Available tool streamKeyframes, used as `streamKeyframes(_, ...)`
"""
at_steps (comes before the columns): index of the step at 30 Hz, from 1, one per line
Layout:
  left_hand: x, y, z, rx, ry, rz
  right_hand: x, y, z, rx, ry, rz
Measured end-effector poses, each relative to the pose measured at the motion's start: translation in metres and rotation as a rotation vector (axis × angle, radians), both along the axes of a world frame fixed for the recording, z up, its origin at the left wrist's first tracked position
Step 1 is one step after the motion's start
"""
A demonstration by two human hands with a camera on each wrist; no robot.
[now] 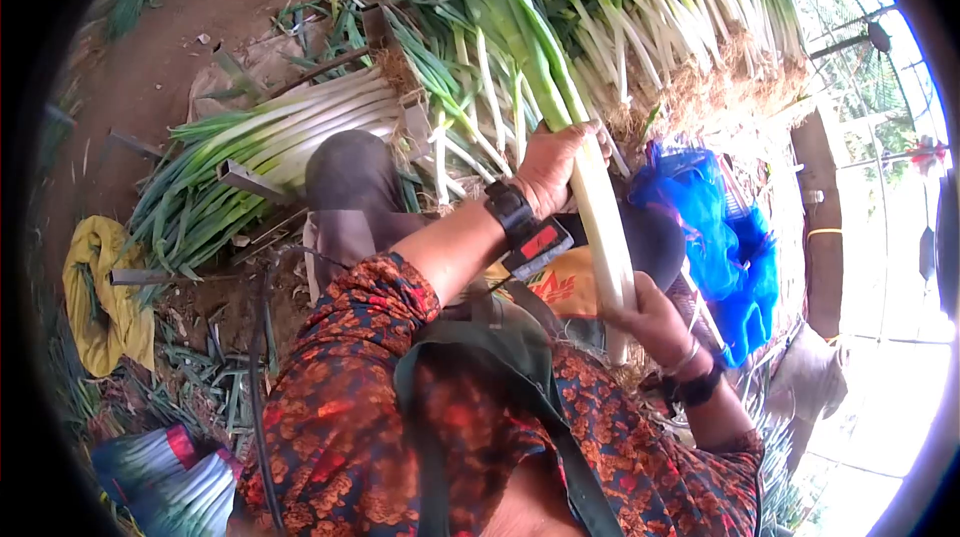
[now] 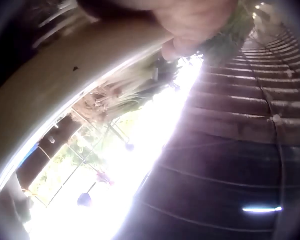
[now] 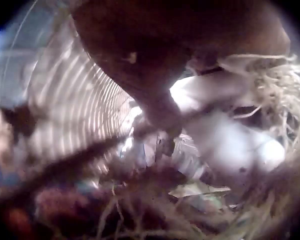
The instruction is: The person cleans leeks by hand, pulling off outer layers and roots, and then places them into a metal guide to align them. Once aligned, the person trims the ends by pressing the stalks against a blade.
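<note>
A long, thick green onion (image 1: pixel 597 202) slants across the front of the body, its green leaves pointing away and its white shaft toward the lap. My left hand (image 1: pixel 555 162) grips it where the green turns white; the left wrist view shows this hand (image 2: pixel 200 20) above the pale shaft (image 2: pixel 50 85). Lower down, near the root end, my right hand (image 1: pixel 655 322) holds the shaft between thumb and fingers. Close by the right hand (image 3: pixel 140 55) in its wrist view are blurred white stalk ends (image 3: pixel 230 142) and stringy roots (image 3: pixel 280 90).
Rooted green onions (image 1: pixel 690 47) lie piled ahead, and another bundle (image 1: pixel 290 132) rests at the left among metal bars (image 1: pixel 255 180). Blue netting (image 1: pixel 700 227) hangs at the right. A yellow cloth (image 1: pixel 105 287) and wrapped bundles (image 1: pixel 175 482) are on the left ground.
</note>
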State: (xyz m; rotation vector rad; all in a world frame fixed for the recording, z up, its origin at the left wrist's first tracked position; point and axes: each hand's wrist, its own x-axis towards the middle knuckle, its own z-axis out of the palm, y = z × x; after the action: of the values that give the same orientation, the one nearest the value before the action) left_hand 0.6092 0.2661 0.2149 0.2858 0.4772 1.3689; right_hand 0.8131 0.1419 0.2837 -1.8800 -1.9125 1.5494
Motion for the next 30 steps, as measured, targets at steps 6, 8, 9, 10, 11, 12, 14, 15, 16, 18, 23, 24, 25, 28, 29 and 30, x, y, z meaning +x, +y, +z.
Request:
streamKeyframes(6,-0.026,0.005,0.019,0.207,0.250,0.299,-0.032,0.002,-0.019,0.498,-0.143,0.040)
streamKeyframes(8,-0.063,-0.002,0.047,0.253,0.137,0.194,-0.034,0.016,-0.021,0.568,0.051,0.136)
streamKeyframes(9,-0.083,-0.001,0.053,0.317,0.014,0.132,-0.035,0.022,-0.018,0.379,0.180,0.092)
streamKeyframes(10,-0.097,0.003,0.055,0.318,-0.006,0.162,-0.041,0.024,-0.010,0.185,0.336,0.042)
streamKeyframes(11,-0.107,0.006,0.052,0.346,0.013,0.167,-0.048,0.026,-0.002,-0.012,0.468,-0.027)
streamKeyframes(12,-0.116,0.007,0.050,0.372,0.028,0.170,-0.055,0.027,0.005,-0.127,0.566,-0.042)
streamKeyframes(14,-0.129,0.002,0.050,0.345,0.026,0.217,-0.063,0.029,0.013,-0.370,0.737,-0.085)
streamKeyframes(15,-0.132,0.001,0.050,0.311,0.114,0.292,-0.058,0.035,0.000,-0.384,0.759,-0.061)
streamKeyframes(16,-0.137,0.001,0.050,0.274,0.202,0.366,-0.054,0.041,-0.013,-0.398,0.782,-0.037)
streamKeyframes(18,-0.143,0.002,0.049,0.250,0.229,0.487,-0.063,0.051,-0.019,-0.413,0.674,-0.008)
streamKeyframes(23,-0.200,-0.008,0.067,0.286,0.381,0.667,-0.108,0.093,-0.023,-0.379,0.678,0.182)
streamKeyframes(24,-0.224,-0.003,0.057,0.282,0.439,0.613,-0.125,0.105,-0.018,-0.382,0.625,0.221)
streamKeyframes(25,-0.243,-0.014,0.066,0.267,0.351,0.594,-0.145,0.116,-0.010,-0.353,0.532,0.276)
streamKeyframes(28,-0.309,-0.039,0.083,0.270,0.278,0.708,-0.221,0.160,0.001,0.140,0.029,0.640)
streamKeyframes(29,-0.334,-0.044,0.082,0.276,0.297,0.771,-0.248,0.175,-0.001,0.219,0.108,0.733)
streamKeyframes(30,-0.359,-0.051,0.081,0.285,0.319,0.835,-0.278,0.189,-0.005,0.299,0.191,0.825)
